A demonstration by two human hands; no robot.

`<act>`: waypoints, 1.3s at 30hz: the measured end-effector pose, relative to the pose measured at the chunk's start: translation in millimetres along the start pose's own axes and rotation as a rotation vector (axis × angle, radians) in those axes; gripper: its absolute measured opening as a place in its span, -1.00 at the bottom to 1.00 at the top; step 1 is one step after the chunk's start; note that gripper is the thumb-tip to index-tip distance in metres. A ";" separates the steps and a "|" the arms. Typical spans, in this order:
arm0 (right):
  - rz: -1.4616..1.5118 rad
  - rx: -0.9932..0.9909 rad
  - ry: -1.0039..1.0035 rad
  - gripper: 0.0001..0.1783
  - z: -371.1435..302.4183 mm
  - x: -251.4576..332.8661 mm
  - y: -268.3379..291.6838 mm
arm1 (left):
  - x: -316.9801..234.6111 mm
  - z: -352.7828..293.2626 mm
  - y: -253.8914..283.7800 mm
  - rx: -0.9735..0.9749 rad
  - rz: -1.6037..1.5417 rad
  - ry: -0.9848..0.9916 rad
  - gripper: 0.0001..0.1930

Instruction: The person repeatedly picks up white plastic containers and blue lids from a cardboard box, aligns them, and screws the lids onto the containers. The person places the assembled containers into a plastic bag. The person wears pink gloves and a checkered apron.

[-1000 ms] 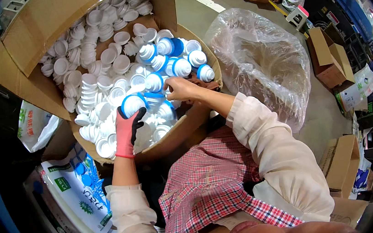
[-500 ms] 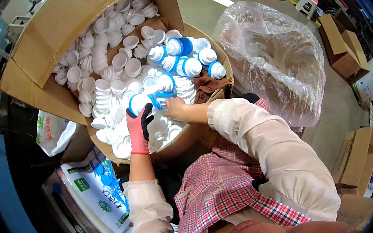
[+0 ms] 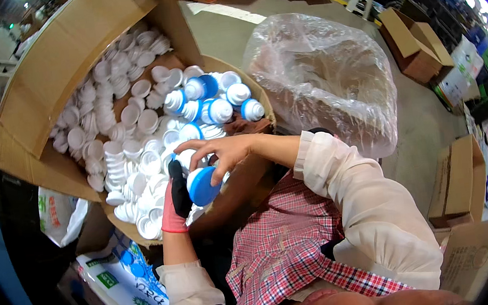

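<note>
My left hand (image 3: pixel 177 196), in a pink glove with black fingers, is closed at the near edge of the cardboard box (image 3: pixel 238 180). It steadies a blue-and-white plastic cap (image 3: pixel 205 188), turned with its flat blue disc facing up. My bare right hand (image 3: pixel 220 154) reaches across from the right, its thumb and fingers on the same cap. More white plastic shows between the hands, partly hidden by my fingers. Beneath and beyond them, white cup-shaped plastic pieces (image 3: pixel 116 152) fill the box, many nested in stacks. Several blue-rimmed white caps (image 3: pixel 215 111) lie on the pile's right side.
A brown cloth (image 3: pixel 253 126) lies at the box's right rim. Beyond it stands a large clear plastic bag (image 3: pixel 320 83). Open cardboard boxes (image 3: pixel 416 51) line the right side. Printed white sacks (image 3: pixel 121 287) lie at lower left, and a small stool (image 3: pixel 361 0) stands far right.
Both hands have drawn nearer to me, and the cap between them now shows its flat blue face. My right hand has risen over the left. The whole view has shifted.
</note>
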State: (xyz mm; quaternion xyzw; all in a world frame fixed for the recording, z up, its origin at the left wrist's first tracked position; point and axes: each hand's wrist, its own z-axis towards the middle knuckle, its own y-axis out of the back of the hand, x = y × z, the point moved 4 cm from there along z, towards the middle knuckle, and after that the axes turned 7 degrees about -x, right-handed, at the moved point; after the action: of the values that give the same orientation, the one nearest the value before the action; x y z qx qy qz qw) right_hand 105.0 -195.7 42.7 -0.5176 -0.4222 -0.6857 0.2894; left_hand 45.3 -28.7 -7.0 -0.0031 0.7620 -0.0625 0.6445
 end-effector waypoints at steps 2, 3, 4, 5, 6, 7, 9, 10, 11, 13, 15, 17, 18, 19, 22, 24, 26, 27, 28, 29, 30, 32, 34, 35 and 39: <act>-0.021 -0.054 -0.022 -0.40 -16.6 10.3 8.2 | 4.8 2.4 -10.6 0.094 -0.349 0.243 -0.26; -0.026 -0.117 -0.027 -0.40 -28.7 9.9 21.1 | 12.6 7.3 -13.2 0.117 -0.403 0.211 -0.34; -0.033 -0.185 -0.034 -0.39 -44.8 9.4 39.1 | 6.6 7.4 -18.4 0.128 -0.313 0.146 -0.36; -0.044 -0.245 -0.037 -0.38 -61.4 8.7 61.7 | -1.9 7.6 -26.0 0.134 -0.226 0.073 -0.37; -0.111 -0.461 -0.118 -0.38 -84.8 4.2 95.4 | -7.0 9.8 -31.9 0.136 -0.147 -0.001 -0.38; -0.178 -0.679 -0.207 -0.37 -117.9 -2.3 131.6 | -3.6 15.9 -30.1 0.068 -0.191 0.074 -0.43; -0.030 -1.216 -0.409 -0.46 -199.3 -48.1 197.1 | -2.6 22.7 -29.3 0.034 -0.152 0.122 -0.44; 0.002 -1.324 -0.491 -0.55 -247.5 -84.5 226.9 | -0.6 25.4 -30.9 0.017 -0.150 0.131 -0.42; 0.089 -1.432 -0.682 -0.48 -309.7 -134.3 249.4 | 6.8 30.7 -32.1 0.055 -0.153 0.141 -0.48; -0.261 -1.423 -1.044 -0.31 -397.5 -183.3 270.3 | 17.2 37.2 -39.9 0.063 -0.158 0.204 -0.49; -0.367 -1.448 -1.076 -0.22 -443.8 -212.1 251.0 | 17.4 40.1 -46.5 0.095 -0.143 0.190 -0.51; -0.389 -0.919 -0.988 -0.13 -351.6 -189.5 214.6 | 9.0 29.0 -25.1 -0.044 -0.103 0.202 -0.52; -0.404 -0.698 -0.924 -0.09 -321.8 -155.0 187.4 | 8.5 27.1 -21.3 -0.050 -0.088 0.181 -0.53; -0.775 -0.540 -0.964 -0.28 -329.0 -150.6 171.7 | 9.4 31.1 -26.0 -0.057 -0.097 0.213 -0.53; -1.021 -0.599 -0.992 -0.59 -349.3 -168.1 149.9 | 15.9 39.5 -33.0 -0.007 -0.089 0.218 -0.53; -1.066 -0.611 -0.953 -0.74 -342.4 -165.7 136.0 | 16.5 41.6 -35.6 0.013 -0.086 0.228 -0.53; -1.018 -0.437 -0.981 -0.68 -320.2 -147.6 115.2 | 13.5 37.1 -37.5 0.011 -0.053 0.213 -0.53; -0.957 -0.344 -1.015 -0.62 -313.6 -146.4 109.9 | 12.2 34.5 -36.6 0.021 -0.029 0.207 -0.53; -0.966 -0.410 -0.980 -0.58 -296.6 -123.4 115.6 | 13.8 33.8 -34.5 0.028 -0.024 0.182 -0.53; -0.965 -0.469 -0.933 -0.54 -270.3 -92.4 119.1 | 14.2 30.7 -30.3 0.023 -0.013 0.161 -0.54; -0.958 -0.533 -0.900 -0.50 -249.4 -70.5 117.6 | 9.0 28.2 -32.9 0.020 0.016 0.138 -0.54; -1.131 -0.809 -0.436 -0.36 -199.2 -42.4 130.9 | 13.0 29.8 -35.1 0.057 0.028 0.087 -0.56; -0.999 -0.764 -0.266 -0.17 -146.2 -63.7 146.1 | 13.8 35.3 -40.4 0.093 0.086 0.102 -0.58; -1.053 -0.696 -0.394 -0.11 -118.7 -74.2 146.8 | 17.5 38.0 -38.1 0.102 0.053 0.122 -0.58; -1.342 -0.501 -0.752 0.11 -61.9 -92.5 137.2 | 17.7 40.9 -23.1 0.044 0.115 0.117 -0.58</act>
State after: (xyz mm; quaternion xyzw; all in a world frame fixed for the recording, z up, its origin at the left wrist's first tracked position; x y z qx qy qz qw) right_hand 218.0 -319.1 -13.8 -0.3994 -0.5459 -0.5673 -0.4698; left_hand 80.8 -56.9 -28.7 0.0585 0.7958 -0.0421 0.6013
